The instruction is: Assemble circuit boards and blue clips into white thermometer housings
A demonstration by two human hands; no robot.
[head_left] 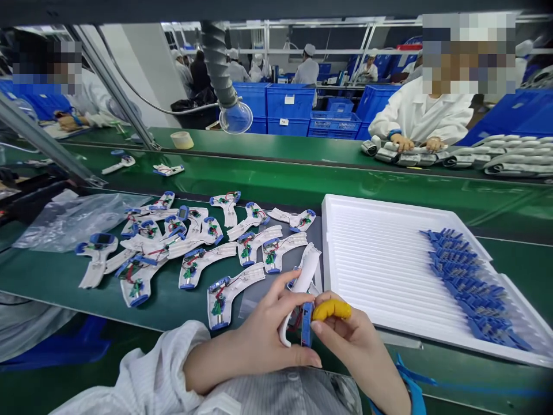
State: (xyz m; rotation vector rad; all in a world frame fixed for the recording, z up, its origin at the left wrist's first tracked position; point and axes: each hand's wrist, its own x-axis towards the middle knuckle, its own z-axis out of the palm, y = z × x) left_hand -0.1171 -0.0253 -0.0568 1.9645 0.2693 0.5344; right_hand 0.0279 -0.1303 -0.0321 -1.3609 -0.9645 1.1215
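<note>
My left hand point(263, 331) is wrapped round a white pistol-shaped thermometer housing point(308, 268), its handle pointing up and away from me. Wires show inside the housing, partly covered by my fingers. Against its near end stands a narrow blue panel point(307, 325), which my right hand point(352, 340) pinches between thumb and fingers. A yellow finger cot point(332, 310) covers one right finger. Just left of my hands lies an open housing half point(228, 294) with a green circuit board and a metal cylinder. Several similar halves point(207, 262) are spread beyond it.
A white ribbed tray point(367, 259) on the right bears rows of blue parts point(470, 282). Plastic bags point(82, 222) lie at left. A ducted nozzle point(235, 115) hangs over the far bench, near a tape roll point(182, 140). Opposite, a co-worker's hands point(415, 143) rest on whitish bundles.
</note>
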